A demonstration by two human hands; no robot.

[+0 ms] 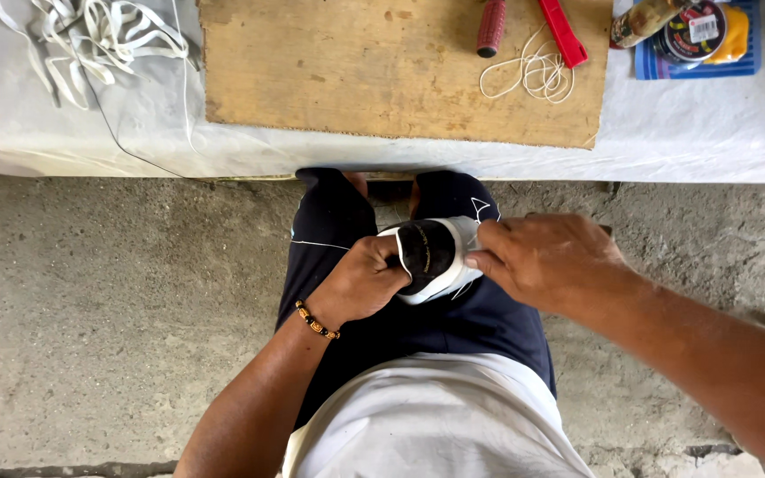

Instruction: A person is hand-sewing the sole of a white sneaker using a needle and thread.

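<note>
Held over the lap, between the knees: a small black shoe with a white rubber rim and sole (431, 257), opening turned up toward the camera. Gripped from its left side by the left hand (360, 283), fingers curled shut around the heel end, thumb pressed at the rim. Met on its right side by the right hand (546, 261), fingertips pinched close together against the white edge; cannot tell whether anything thin sits between them. Stretched leftward from the shoe across the dark shorts: a fine white thread (320, 245), drawn taut. Looks like hand-stitching work along the sole edge, mid-stitch, with the shoe clamped steady.

Below the shoe, on the left wrist, a brown and orange beaded bracelet (316, 320).

Beyond the shoe, a low table under pale grey cloth (710, 133), carrying a worn rectangular wooden board (382, 66). On the board, above and right of the shoe: a red ribbed tool handle (491, 26), a flat red plastic tool (564, 31), a loose coil of white cord (533, 75). Far above-left of the shoe, a tangle of white strips (90, 40).

Far above-right of the shoe, a shallow blue tray (745, 62) holding a round lidded tin (697, 31), contents hidden, a yellow lump (732, 31) and a brownish bottle (644, 19) lying on its side.
</note>
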